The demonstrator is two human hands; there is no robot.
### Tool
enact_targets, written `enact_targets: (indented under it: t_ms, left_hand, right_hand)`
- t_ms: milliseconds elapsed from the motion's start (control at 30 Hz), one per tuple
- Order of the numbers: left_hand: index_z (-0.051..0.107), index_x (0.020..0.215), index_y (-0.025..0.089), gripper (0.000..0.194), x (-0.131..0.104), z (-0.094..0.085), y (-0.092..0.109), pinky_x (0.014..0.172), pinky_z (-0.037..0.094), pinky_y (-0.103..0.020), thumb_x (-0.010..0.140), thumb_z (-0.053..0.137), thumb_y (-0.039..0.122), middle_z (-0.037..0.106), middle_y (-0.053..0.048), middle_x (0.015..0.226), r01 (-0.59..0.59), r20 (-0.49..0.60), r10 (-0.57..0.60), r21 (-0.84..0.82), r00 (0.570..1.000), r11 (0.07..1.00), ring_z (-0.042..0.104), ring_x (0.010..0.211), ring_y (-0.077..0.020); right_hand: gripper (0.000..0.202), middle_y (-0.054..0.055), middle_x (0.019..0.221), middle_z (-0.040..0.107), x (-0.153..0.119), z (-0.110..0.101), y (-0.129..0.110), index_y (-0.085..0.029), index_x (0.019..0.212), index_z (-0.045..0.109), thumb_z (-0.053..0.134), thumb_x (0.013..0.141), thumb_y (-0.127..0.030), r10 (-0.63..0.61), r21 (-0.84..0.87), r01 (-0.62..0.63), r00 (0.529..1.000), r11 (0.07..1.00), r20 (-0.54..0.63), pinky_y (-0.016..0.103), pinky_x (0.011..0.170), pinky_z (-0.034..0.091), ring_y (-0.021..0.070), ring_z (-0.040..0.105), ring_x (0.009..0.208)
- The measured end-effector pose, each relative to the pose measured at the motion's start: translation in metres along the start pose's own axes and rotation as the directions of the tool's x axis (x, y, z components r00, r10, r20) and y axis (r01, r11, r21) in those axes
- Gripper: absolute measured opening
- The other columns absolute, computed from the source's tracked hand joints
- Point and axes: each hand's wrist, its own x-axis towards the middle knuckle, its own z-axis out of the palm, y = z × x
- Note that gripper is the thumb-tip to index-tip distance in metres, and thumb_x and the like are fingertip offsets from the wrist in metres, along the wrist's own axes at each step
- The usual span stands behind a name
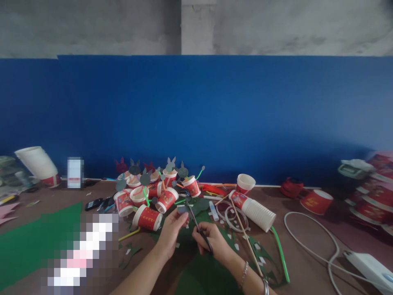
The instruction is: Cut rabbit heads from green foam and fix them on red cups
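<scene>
My right hand (pixel 211 237) is closed around the black handles of a pair of scissors (pixel 194 218), whose blades point up and away from me. Facing it, my left hand (pixel 172 230) pinches a small pale strip (pixel 183 208) between thumb and fingers. The scissor tips lie beside this strip; whether they touch it I cannot tell. A small dark round piece sits just above the tips. Beneath both hands lies dark green paper (pixel 196 268) with small white scraps on it.
Several red paper cups (pixel 148 218) with straws and rabbit-head cutouts crowd the left-centre. On the right lie a cup stack (pixel 258 211), a glue stick (pixel 213 211), tape rings (pixel 235 217), a wooden stick (pixel 245 233), a green straw (pixel 281 254) and a white cable (pixel 310 254).
</scene>
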Motion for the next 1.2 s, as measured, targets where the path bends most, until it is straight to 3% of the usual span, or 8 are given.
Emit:
enact_targets:
  t_ms: [200,933,1200]
  left_hand:
    - [0.062,0.065,0.015,0.025,0.0014,-0.0029,-0.0015,0.064,0.040,-0.022,0.066,0.074,0.037,0.061,-0.001,0.065,-0.072,-0.091,0.077,0.057,0.993,0.996,0.054,0.065,-0.0131]
    - [0.055,0.061,0.016,0.021,-0.0035,0.0009,0.0034,0.062,0.035,-0.023,0.069,0.067,0.031,0.053,0.002,0.060,-0.017,0.039,0.013,0.123,0.999,0.992,0.044,0.061,-0.0115]
    - [0.056,0.064,0.016,0.020,-0.0032,-0.0008,0.0012,0.061,0.036,-0.022,0.070,0.067,0.031,0.054,0.002,0.064,-0.007,0.078,0.001,0.076,0.997,0.997,0.045,0.062,-0.0111]
  right_hand:
    - [0.027,-0.007,0.038,0.050,-0.0014,0.0004,0.0007,-0.017,0.067,0.052,0.061,0.072,-0.042,-0.005,-0.020,0.005,0.999,1.000,0.039,0.019,0.040,0.026,0.0067,0.040,0.034]
    - [0.027,-0.004,0.046,0.055,-0.0025,-0.0003,0.0020,-0.015,0.076,0.055,0.063,0.071,-0.041,-0.012,0.053,0.007,0.996,0.999,0.092,0.019,0.043,0.028,0.0080,0.045,0.041]
    - [0.031,-0.005,0.046,0.056,-0.0028,-0.0014,0.0020,-0.016,0.076,0.053,0.064,0.069,-0.044,-0.017,0.099,0.006,0.993,0.995,0.116,0.019,0.043,0.028,0.0069,0.042,0.040]
